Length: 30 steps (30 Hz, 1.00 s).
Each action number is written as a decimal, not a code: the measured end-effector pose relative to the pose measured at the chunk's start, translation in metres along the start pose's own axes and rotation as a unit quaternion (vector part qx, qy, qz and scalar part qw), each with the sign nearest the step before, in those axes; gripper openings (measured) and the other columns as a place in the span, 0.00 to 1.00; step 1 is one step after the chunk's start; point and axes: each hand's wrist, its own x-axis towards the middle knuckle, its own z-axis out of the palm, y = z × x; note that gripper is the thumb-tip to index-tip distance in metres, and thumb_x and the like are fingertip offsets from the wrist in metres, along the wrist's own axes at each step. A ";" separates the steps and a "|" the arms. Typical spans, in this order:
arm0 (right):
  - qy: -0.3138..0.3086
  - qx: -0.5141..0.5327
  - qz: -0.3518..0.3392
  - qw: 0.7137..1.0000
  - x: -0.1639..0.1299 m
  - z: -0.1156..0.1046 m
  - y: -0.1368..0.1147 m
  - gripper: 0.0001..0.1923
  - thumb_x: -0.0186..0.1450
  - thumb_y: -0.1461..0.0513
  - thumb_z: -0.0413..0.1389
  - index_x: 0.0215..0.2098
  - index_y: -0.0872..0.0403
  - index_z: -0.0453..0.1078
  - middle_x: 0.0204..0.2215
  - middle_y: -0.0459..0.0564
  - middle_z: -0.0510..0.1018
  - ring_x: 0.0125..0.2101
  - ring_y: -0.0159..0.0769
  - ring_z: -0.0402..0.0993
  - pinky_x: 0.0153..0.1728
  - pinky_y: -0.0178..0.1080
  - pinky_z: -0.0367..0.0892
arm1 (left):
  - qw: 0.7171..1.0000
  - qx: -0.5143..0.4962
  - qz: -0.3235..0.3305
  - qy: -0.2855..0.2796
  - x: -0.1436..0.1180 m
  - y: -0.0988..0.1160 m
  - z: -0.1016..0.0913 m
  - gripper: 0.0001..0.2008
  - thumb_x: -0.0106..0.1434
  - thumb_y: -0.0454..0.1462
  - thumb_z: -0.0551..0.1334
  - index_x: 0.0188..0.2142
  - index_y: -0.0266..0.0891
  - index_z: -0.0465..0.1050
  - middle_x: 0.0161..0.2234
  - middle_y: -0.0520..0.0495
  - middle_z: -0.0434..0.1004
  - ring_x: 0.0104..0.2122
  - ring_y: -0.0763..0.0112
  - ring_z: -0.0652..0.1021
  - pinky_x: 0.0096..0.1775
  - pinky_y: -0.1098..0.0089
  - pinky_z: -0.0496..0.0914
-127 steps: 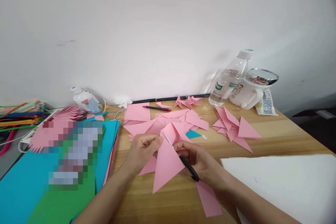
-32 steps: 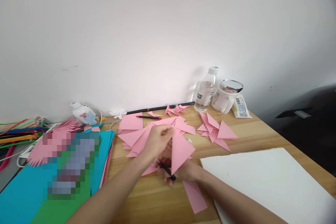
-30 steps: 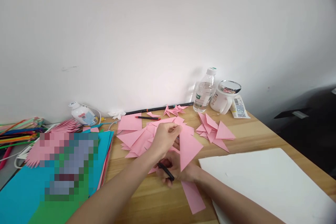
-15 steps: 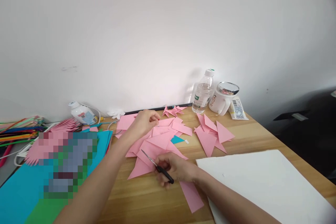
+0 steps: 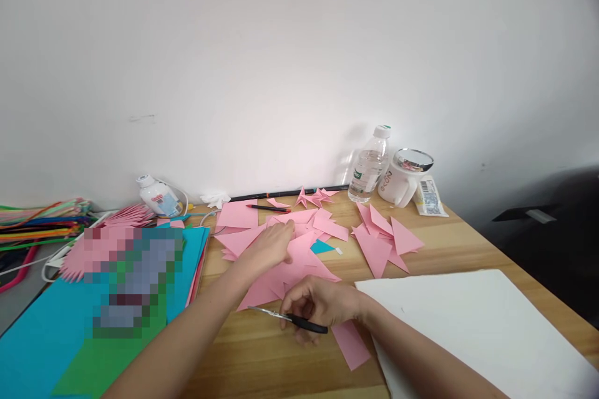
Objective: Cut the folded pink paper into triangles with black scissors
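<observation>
My right hand [image 5: 316, 308] is closed around scissors with black handles [image 5: 306, 323], and their metal blades point left over the table. Over a spread of pink paper pieces [image 5: 281, 277], my left hand [image 5: 276, 243] reaches with fingers stretched forward and apart from the thumb; it touches or hovers just above the paper. Beyond it a dark red-and-black pencil [image 5: 269, 208] lies across the pink sheets. A pink strip [image 5: 350, 345] sits partly under my right wrist. Close to the pile is a small blue paper piece [image 5: 322, 247].
Folded pink pieces [image 5: 374, 240] lie right of the pile, near a water bottle [image 5: 369, 165] and a lidded white mug [image 5: 405, 177]. A white board [image 5: 458, 324] covers the front right. Blue and green sheets [image 5: 51, 324] and a white bottle [image 5: 159, 195] are at left.
My left hand has let go of the pencil, which now lies on the pink paper, and has come down onto the pile. The scissors have turned flatter in my right hand.
</observation>
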 end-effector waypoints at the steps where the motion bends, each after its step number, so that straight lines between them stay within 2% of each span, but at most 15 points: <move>1: -0.001 -0.006 0.000 1.000 0.000 -0.001 0.002 0.19 0.44 0.60 0.66 0.34 0.58 0.72 0.16 0.40 0.72 0.14 0.22 0.66 0.14 0.24 0.59 | 1.000 -0.020 0.008 0.010 -0.001 0.001 -0.004 0.12 0.42 0.31 0.63 0.29 0.37 0.66 0.31 0.47 0.71 0.32 0.63 0.71 0.26 0.72 0.60; 4: -0.010 0.015 0.000 1.000 -0.001 -0.003 0.007 0.19 0.42 0.62 0.67 0.32 0.58 0.72 0.17 0.40 0.73 0.14 0.22 0.66 0.15 0.24 0.61 | 0.994 -0.083 0.033 0.060 -0.005 0.003 -0.022 0.08 0.47 0.36 0.62 0.21 0.37 0.63 0.22 0.52 0.67 0.23 0.72 0.69 0.23 0.73 0.59; 6: -0.008 0.051 -0.022 0.998 0.000 -0.003 0.008 0.19 0.42 0.62 0.68 0.31 0.58 0.71 0.18 0.42 0.74 0.14 0.23 0.67 0.14 0.25 0.61 | 0.982 -0.137 0.030 0.128 -0.009 0.003 -0.034 0.10 0.55 0.40 0.57 0.23 0.37 0.63 0.22 0.53 0.66 0.22 0.75 0.67 0.22 0.74 0.60; 7: 0.001 0.070 -0.040 0.997 0.001 -0.002 0.008 0.18 0.42 0.62 0.67 0.30 0.58 0.70 0.18 0.43 0.74 0.14 0.24 0.68 0.14 0.25 0.62 | 0.965 -0.188 0.023 0.180 -0.013 0.003 -0.037 0.11 0.58 0.42 0.53 0.26 0.37 0.64 0.24 0.52 0.66 0.21 0.76 0.67 0.20 0.75 0.61; 9: 0.052 0.096 -0.094 0.990 0.004 -0.001 0.007 0.17 0.45 0.60 0.66 0.30 0.58 0.68 0.18 0.44 0.74 0.14 0.26 0.69 0.14 0.26 0.62 | 0.886 -0.371 0.018 0.277 -0.020 -0.001 -0.037 0.12 0.58 0.44 0.54 0.33 0.37 0.65 0.25 0.53 0.66 0.20 0.77 0.68 0.19 0.75 0.65; 11: 0.151 0.103 -0.154 0.971 0.007 0.000 0.005 0.16 0.48 0.59 0.65 0.30 0.57 0.66 0.17 0.43 0.73 0.14 0.26 0.68 0.14 0.27 0.61 | 0.812 -0.496 0.006 0.308 -0.025 -0.005 -0.028 0.13 0.54 0.44 0.59 0.35 0.37 0.65 0.23 0.55 0.64 0.20 0.77 0.70 0.20 0.74 0.68; 13: 0.268 0.093 -0.214 0.935 0.011 0.000 0.005 0.14 0.51 0.58 0.63 0.31 0.55 0.64 0.17 0.42 0.72 0.15 0.26 0.68 0.16 0.28 0.62 | 0.772 -0.549 -0.034 0.319 -0.029 -0.009 -0.012 0.13 0.51 0.43 0.63 0.30 0.36 0.64 0.20 0.57 0.62 0.19 0.77 0.71 0.21 0.73 0.70; 15: 0.358 0.073 -0.257 0.895 0.014 -0.001 0.005 0.13 0.54 0.59 0.61 0.34 0.54 0.64 0.18 0.41 0.72 0.17 0.27 0.68 0.21 0.31 0.64 | 0.746 -0.580 -0.070 0.320 -0.029 -0.012 0.005 0.14 0.50 0.44 0.63 0.28 0.36 0.63 0.19 0.58 0.62 0.18 0.76 0.72 0.20 0.72 0.71; 17: 0.413 0.054 -0.281 0.865 0.015 -0.003 0.005 0.13 0.55 0.59 0.60 0.36 0.52 0.63 0.20 0.41 0.72 0.21 0.28 0.69 0.25 0.33 0.65 | 0.743 -0.588 -0.083 0.309 -0.029 -0.015 0.019 0.15 0.51 0.45 0.62 0.28 0.36 0.62 0.19 0.58 0.64 0.16 0.75 0.72 0.19 0.72 0.70; 19: 0.447 0.036 -0.284 0.848 0.017 -0.004 0.005 0.14 0.55 0.60 0.60 0.37 0.51 0.63 0.23 0.42 0.72 0.24 0.30 0.69 0.28 0.33 0.64 | 0.753 -0.586 -0.082 0.289 -0.030 -0.017 0.028 0.15 0.51 0.45 0.62 0.28 0.37 0.61 0.17 0.58 0.65 0.14 0.74 0.72 0.17 0.73 0.68; 25: 0.508 0.019 -0.267 0.818 0.020 -0.006 0.007 0.20 0.49 0.61 0.63 0.38 0.52 0.63 0.30 0.46 0.72 0.30 0.32 0.68 0.33 0.36 0.65 | 0.776 -0.571 -0.066 0.260 -0.036 -0.011 0.029 0.14 0.53 0.45 0.61 0.28 0.39 0.60 0.14 0.59 0.64 0.11 0.72 0.71 0.15 0.74 0.65; 27: 0.518 0.037 -0.254 0.816 0.021 -0.008 0.009 0.21 0.48 0.61 0.64 0.38 0.52 0.63 0.29 0.45 0.71 0.28 0.31 0.67 0.30 0.34 0.64 | 0.799 -0.541 -0.063 0.253 -0.038 -0.007 0.027 0.13 0.54 0.45 0.60 0.28 0.39 0.59 0.15 0.58 0.66 0.11 0.73 0.71 0.15 0.74 0.64; 30: 0.498 0.065 -0.236 0.832 0.022 -0.010 0.010 0.19 0.47 0.61 0.64 0.36 0.53 0.64 0.24 0.42 0.69 0.23 0.27 0.63 0.23 0.30 0.60 | 0.849 -0.466 -0.057 0.240 -0.040 -0.002 0.022 0.13 0.56 0.46 0.57 0.28 0.38 0.60 0.15 0.58 0.66 0.11 0.74 0.70 0.15 0.75 0.62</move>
